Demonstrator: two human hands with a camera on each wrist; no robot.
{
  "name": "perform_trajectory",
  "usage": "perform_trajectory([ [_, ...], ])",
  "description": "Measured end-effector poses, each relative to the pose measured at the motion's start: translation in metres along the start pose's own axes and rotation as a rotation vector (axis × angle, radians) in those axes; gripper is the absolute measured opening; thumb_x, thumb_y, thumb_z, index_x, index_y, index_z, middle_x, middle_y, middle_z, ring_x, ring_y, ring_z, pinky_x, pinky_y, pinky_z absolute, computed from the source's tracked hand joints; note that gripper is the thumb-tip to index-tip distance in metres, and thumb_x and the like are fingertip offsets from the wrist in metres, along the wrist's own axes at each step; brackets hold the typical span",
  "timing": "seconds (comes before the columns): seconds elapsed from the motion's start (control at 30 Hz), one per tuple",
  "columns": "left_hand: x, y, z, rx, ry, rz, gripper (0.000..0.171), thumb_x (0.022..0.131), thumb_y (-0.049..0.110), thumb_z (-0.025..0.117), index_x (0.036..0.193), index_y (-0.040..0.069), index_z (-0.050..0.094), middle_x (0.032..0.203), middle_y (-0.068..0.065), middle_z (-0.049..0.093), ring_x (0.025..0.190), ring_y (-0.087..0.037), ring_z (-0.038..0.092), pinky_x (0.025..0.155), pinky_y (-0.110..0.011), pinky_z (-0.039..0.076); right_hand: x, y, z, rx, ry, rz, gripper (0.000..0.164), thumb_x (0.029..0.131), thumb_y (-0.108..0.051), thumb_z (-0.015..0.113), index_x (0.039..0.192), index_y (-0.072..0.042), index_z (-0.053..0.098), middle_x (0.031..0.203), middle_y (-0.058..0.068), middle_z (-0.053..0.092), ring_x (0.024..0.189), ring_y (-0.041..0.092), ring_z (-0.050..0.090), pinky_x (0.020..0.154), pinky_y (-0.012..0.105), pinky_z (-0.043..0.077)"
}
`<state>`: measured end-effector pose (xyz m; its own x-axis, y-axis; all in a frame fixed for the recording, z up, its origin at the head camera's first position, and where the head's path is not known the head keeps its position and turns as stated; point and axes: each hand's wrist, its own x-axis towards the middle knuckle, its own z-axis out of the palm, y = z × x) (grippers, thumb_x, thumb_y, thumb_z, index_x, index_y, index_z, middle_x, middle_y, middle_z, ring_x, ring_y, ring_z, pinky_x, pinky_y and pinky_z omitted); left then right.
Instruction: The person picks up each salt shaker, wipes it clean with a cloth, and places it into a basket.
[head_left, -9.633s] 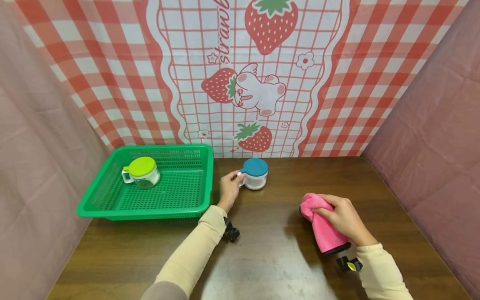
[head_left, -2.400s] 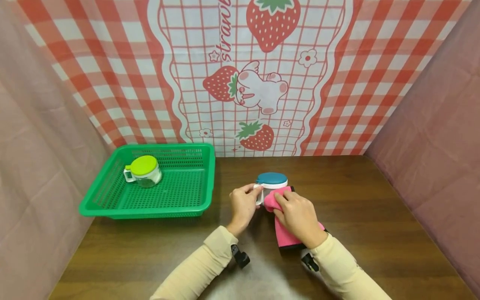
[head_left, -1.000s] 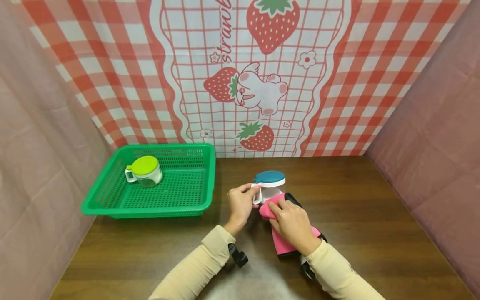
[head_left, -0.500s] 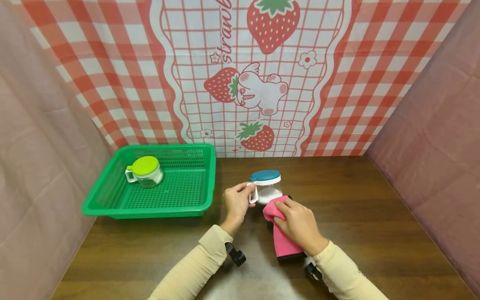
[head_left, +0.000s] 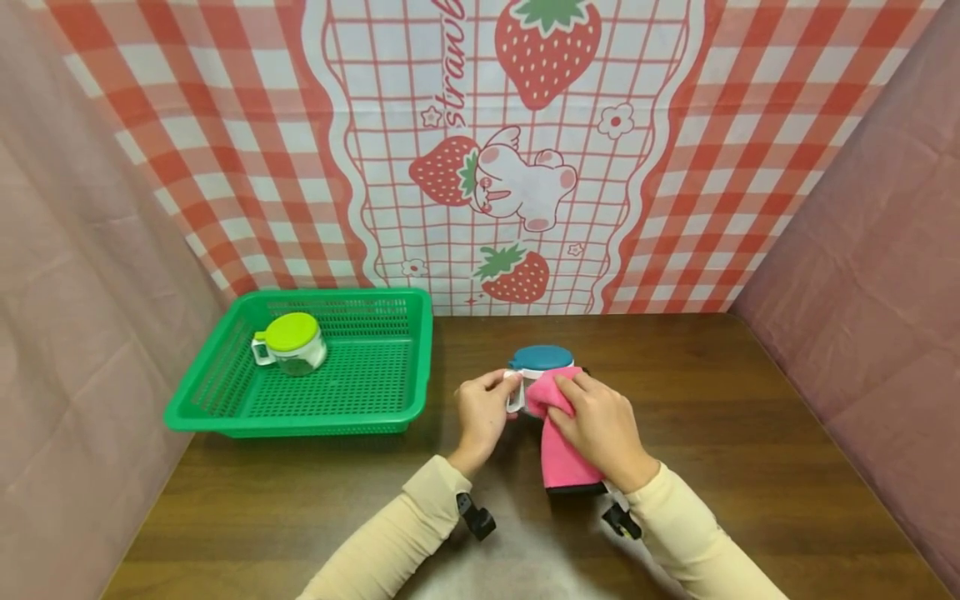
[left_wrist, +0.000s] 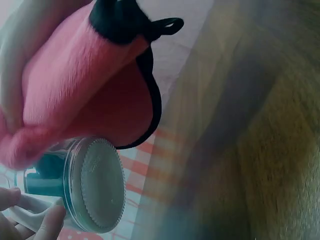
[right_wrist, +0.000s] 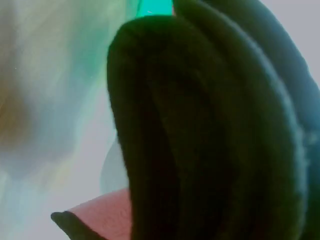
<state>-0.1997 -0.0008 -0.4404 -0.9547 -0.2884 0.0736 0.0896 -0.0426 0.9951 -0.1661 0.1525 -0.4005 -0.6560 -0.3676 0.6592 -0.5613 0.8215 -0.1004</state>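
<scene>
My left hand (head_left: 482, 412) pinches the white handle (head_left: 513, 392) of a clear seasoning jar with a blue lid (head_left: 542, 358). The left wrist view shows the jar's ribbed base (left_wrist: 103, 186), so the jar is raised off the table. My right hand (head_left: 600, 429) grips a pink cloth (head_left: 568, 458) with black edging and presses it against the jar's side, hiding much of the body. In the left wrist view the cloth (left_wrist: 65, 85) hangs partly folded, its black loop showing. A dark, blurred shape fills most of the right wrist view, with a pink cloth corner (right_wrist: 107, 215) below.
A green basket (head_left: 296, 425) stands to the left on the brown wooden table (head_left: 712, 400). Inside it, at its left side, sits a similar jar with a lime-green lid (head_left: 292, 332). A checked strawberry curtain (head_left: 255, 167) backs the table; pinkish drapes flank both sides.
Earlier the blue-lidded jar stood farther back, with the cloth away to the right. Over the last second the cloth moves down off the jar's side, then up again; the jar shifts left, then right.
</scene>
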Motion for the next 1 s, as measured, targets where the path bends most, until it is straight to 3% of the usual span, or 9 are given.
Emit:
perform_trajectory([
  [0.33, -0.004, 0.001, 0.003, 0.016, -0.005, 0.051, 0.022, 0.083, 0.013, 0.076, 0.099, -0.003, 0.076, 0.087, -0.021, 0.074, 0.053, -0.015, 0.064, 0.051, -0.055, 0.055, 0.004, -0.002, 0.004, -0.032, 0.0, 0.009, 0.028, 0.07, -0.017, 0.083, 0.093, -0.006, 0.071, 0.082, 0.009, 0.067, 0.069, 0.028, 0.066, 0.056, 0.044, 0.055],
  [0.7, -0.002, -0.003, 0.001, 0.023, -0.013, 0.059, 0.023, 0.082, 0.011, 0.076, 0.099, -0.005, 0.075, 0.089, -0.022, 0.074, 0.059, -0.02, 0.067, 0.043, -0.039, 0.055, 0.005, 0.009, -0.002, 0.03, -0.002, 0.108, 0.034, 0.072, -0.014, 0.084, 0.101, -0.002, 0.073, 0.092, 0.012, 0.071, 0.07, 0.033, 0.068, 0.06, 0.049, 0.055],
  [1.0, -0.001, -0.002, -0.004, 0.026, -0.028, 0.016, 0.023, 0.081, 0.011, 0.077, 0.098, -0.005, 0.075, 0.088, -0.022, 0.074, 0.056, -0.017, 0.066, 0.043, -0.035, 0.055, 0.004, 0.027, -0.006, 0.077, -0.022, 0.2, 0.035, 0.074, -0.014, 0.082, 0.105, -0.003, 0.073, 0.069, 0.008, 0.058, 0.058, 0.028, 0.056, 0.054, 0.045, 0.047],
])
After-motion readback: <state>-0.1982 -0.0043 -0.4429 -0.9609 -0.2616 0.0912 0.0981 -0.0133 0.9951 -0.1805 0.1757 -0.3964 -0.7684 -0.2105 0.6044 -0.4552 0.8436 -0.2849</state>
